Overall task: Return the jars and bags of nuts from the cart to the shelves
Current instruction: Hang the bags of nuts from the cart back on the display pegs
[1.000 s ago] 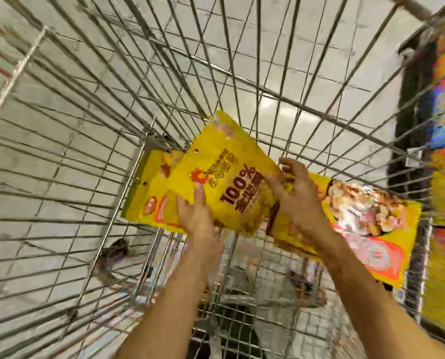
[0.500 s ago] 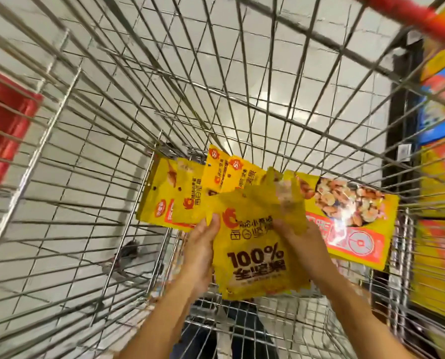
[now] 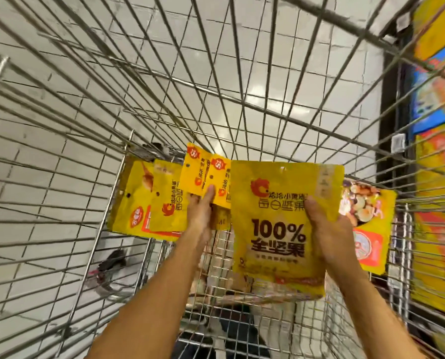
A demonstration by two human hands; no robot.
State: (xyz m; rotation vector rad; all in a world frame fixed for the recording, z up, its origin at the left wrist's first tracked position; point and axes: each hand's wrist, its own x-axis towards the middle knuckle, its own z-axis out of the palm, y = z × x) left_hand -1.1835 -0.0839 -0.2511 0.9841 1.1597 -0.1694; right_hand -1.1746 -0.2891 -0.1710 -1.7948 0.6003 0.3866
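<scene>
I look down into a wire shopping cart (image 3: 68, 177). My right hand (image 3: 325, 229) grips the right edge of a yellow nut bag printed "100%" (image 3: 273, 203) and holds it upright above the cart floor. My left hand (image 3: 200, 216) reaches to the left of that bag, fingers straight, fingertips touching two small yellow packets (image 3: 203, 174). Further yellow bags (image 3: 143, 203) lie at the left of the cart floor. A large yellow bag with a picture of mixed nuts (image 3: 366, 216) lies behind my right hand.
Store shelves (image 3: 436, 177) with yellow and blue packages stand close on the right of the cart. White floor tiles (image 3: 48, 156) show through the wire sides. A cart wheel (image 3: 112, 265) is visible below the left side.
The "100%" bag was lifted and turned upright to face me, now held by my right hand alone. My left hand let go of it and moved to the small packets.
</scene>
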